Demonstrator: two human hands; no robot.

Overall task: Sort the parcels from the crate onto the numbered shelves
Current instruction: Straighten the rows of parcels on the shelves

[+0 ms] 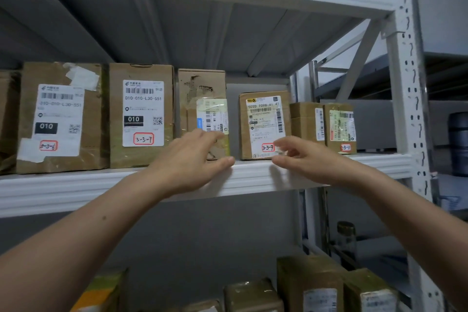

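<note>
Shelf [76, 185]: white metal, middle level of the rack, carrying a row of brown cardboard parcels stood upright, labels facing near.
Parcel 3-3-6 [60, 116]: far left of the readable row; white label with "010" and a red-boxed handwritten "3-3-6".
Parcel 3-3-7 [141, 114]: just right of parcel 3-3-6; same label type, red-boxed "3-3-7".
Torn parcel [200, 99]: right of parcel 3-3-7; scuffed front, taped yellowish label; its lower front is hidden behind the left hand, so no shelf number can be read.
Parcel 3-3-9 [263, 121]: right of the torn parcel, a narrow gap between them; shorter, label with red-boxed "3-3-9" at the bottom.
Small parcel [304, 121]: just right of parcel 3-3-9, label on its right edge.
End parcel [339, 126]: last on the right beside the post [407, 83]; red-boxed mark too blurred to read.
Left hand [192, 157]: raised in front of the torn parcel, fingers [210, 135] straight and spread, holding nothing; contact with the parcel cannot be told.
Right hand [304, 159]: raised at the lower front of parcel 3-3-9, fingers [286, 142] relaxed and apart, holding nothing.
Lower parcels [309, 284]: several taped boxes on the level below, bottom right.
</note>
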